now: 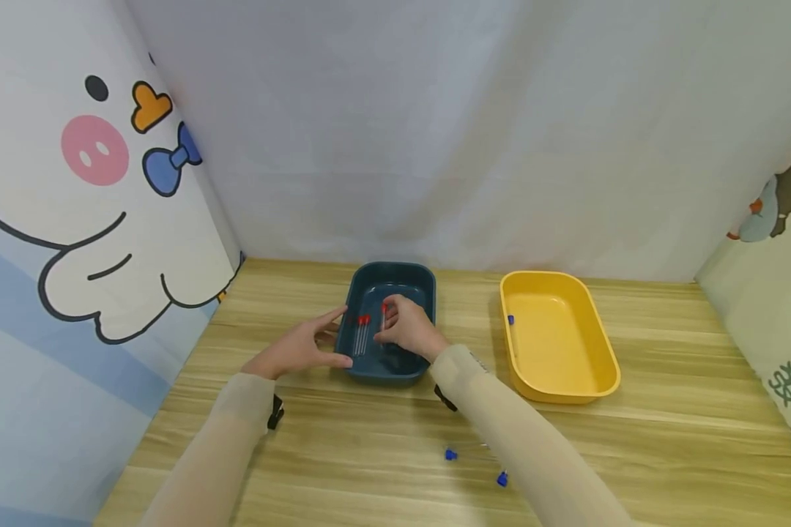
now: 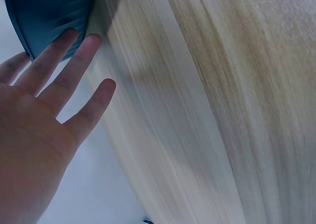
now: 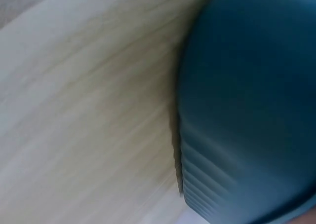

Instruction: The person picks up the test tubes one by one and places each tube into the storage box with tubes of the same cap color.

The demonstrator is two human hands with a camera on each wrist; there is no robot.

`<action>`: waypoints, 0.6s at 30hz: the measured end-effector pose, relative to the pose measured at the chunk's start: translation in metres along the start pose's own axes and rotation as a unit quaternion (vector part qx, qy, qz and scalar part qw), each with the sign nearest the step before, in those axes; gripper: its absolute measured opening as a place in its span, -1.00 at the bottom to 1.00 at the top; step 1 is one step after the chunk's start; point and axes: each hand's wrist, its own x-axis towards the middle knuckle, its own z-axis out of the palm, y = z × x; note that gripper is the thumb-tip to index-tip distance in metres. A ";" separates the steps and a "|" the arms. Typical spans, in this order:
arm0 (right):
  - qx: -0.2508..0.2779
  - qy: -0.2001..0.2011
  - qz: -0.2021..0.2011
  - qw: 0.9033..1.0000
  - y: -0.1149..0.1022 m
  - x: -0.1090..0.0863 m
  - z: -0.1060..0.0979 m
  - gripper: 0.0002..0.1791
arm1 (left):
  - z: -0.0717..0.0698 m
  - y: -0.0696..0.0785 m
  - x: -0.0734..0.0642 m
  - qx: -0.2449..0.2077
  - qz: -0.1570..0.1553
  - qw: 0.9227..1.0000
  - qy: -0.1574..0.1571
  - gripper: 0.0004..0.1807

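My right hand reaches into the dark teal tray and pinches a thin red-capped tube between thumb and fingers. Its lower part is mostly hidden by the hand. A few more red-capped clear tubes lie side by side along the tray's left inside, caps toward the back. At the tray's left wall rests my left hand, thumb near the front corner. In the left wrist view the left hand has its fingers spread and straight by the tray. The right wrist view shows only the tray's outside.
A yellow tray stands to the right, with a blue-capped tube along its left inside wall. Blue-capped tubes lie on the wooden table near the right forearm, one cap left of another. A pale curtain hangs behind.
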 end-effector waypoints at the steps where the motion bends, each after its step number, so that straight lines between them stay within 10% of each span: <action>1: -0.004 -0.002 0.001 1.000 -0.001 0.001 0.001 -0.15 | 0.000 0.000 0.000 0.000 0.000 1.000 0.000 0.20; 18: -0.051 0.004 0.003 0.999 0.005 0.010 0.014 -0.23 | 0.000 -0.001 -0.001 -0.010 -0.003 1.000 0.002 0.18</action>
